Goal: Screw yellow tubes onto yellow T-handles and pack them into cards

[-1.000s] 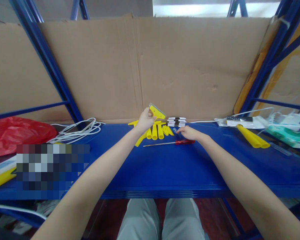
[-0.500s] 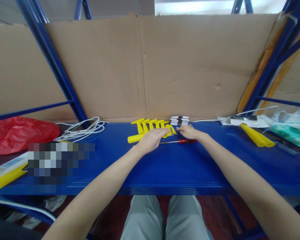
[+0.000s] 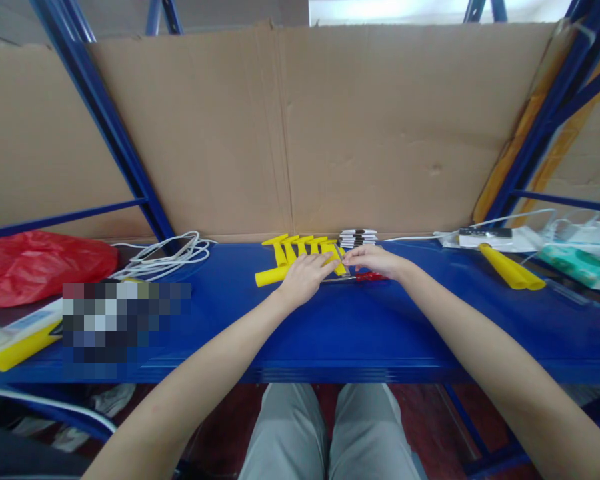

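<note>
Head view: left fingers hold tubular-handled yellow tool.

- Bright glare is thrown in from the strip up top, nearly washed out!
- The cardboard is evenly lit; a soft sheen is caught on the counter.
- Underneath, the floor is sunk in shadow.
- Forearms are stretched by wide-angle distortion.
- Detail around the fingers is softened.
- Left, a patch is pixelated.

The left arm reaches up from the lower left of the frame; the left hand lies near the centre, back upward, fingers pointing right. From the lower right slants the right arm, the right hand facing left, fingers bent, close by.
</note>
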Demonstrator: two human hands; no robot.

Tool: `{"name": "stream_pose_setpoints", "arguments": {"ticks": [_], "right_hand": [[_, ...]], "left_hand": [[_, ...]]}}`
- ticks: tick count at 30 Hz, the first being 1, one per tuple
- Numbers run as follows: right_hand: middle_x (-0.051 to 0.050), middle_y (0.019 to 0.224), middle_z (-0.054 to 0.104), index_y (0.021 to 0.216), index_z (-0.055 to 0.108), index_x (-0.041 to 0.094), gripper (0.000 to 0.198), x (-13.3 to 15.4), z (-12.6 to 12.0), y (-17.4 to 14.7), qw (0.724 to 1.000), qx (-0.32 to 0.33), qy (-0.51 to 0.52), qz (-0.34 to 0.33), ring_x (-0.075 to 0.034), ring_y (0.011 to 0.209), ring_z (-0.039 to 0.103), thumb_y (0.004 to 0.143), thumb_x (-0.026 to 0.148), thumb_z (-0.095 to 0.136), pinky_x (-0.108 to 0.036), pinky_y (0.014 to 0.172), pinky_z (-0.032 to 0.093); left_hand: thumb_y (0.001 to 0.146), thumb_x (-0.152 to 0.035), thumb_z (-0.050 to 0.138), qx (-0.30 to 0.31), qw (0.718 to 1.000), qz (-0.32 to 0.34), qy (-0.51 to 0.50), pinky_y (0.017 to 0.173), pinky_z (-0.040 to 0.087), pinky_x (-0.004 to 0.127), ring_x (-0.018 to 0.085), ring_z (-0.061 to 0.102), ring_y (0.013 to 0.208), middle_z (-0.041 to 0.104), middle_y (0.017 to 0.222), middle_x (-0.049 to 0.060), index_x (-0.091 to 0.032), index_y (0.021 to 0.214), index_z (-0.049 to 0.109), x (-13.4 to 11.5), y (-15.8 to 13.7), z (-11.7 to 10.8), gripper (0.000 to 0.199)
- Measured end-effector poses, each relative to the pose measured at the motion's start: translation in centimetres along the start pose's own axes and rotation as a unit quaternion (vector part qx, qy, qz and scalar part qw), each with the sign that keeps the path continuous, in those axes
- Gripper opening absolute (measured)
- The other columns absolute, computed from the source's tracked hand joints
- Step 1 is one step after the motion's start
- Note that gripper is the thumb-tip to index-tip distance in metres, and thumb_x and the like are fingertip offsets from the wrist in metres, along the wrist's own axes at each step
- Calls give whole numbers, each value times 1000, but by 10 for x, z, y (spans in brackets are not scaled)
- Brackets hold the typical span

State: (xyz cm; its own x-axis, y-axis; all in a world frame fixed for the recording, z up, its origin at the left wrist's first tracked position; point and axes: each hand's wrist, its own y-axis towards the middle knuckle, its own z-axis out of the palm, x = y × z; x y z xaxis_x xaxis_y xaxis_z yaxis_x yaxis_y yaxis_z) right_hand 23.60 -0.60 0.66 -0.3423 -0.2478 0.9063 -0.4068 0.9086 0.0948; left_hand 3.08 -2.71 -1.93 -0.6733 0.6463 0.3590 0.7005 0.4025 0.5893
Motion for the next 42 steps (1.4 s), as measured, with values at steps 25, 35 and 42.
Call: {"name": "stream_pose_setpoints", "arguments": {"ticks": [25, 35, 42], "right_hand": [[-1, 66, 60, 61, 60, 17, 7, 2, -3, 2, 993, -87, 79, -1, -12, 66, 51, 60, 24, 62, -23, 59, 39], [-9, 90, 67, 77, 65, 15, 16, -32, -73, -12, 957, -230, -123, 124, -18, 81, 57, 74, 26, 53, -26, 65, 42], [-10, 88, 71, 72, 66, 13, 15, -62, -78, -4, 935, -248, -179, 176, -19, 80, 61, 77, 21, 54, -29, 74, 46]], "left_hand": [[84, -4, 38, -15, 1000, -13, -15, 80, 47, 36, 20, 63, 94, 62, 121, 12, -19, 123, 57, 2, 1, 2, 46], [83, -3, 39, -27, 999, -36, -24, 82, 48, 37, 20, 63, 95, 64, 117, 11, -20, 122, 58, 4, 1, 1, 47], [82, -3, 39, -35, 999, -29, -29, 82, 49, 36, 20, 63, 96, 65, 116, 10, -19, 120, 59, 5, 1, 2, 46]]}}
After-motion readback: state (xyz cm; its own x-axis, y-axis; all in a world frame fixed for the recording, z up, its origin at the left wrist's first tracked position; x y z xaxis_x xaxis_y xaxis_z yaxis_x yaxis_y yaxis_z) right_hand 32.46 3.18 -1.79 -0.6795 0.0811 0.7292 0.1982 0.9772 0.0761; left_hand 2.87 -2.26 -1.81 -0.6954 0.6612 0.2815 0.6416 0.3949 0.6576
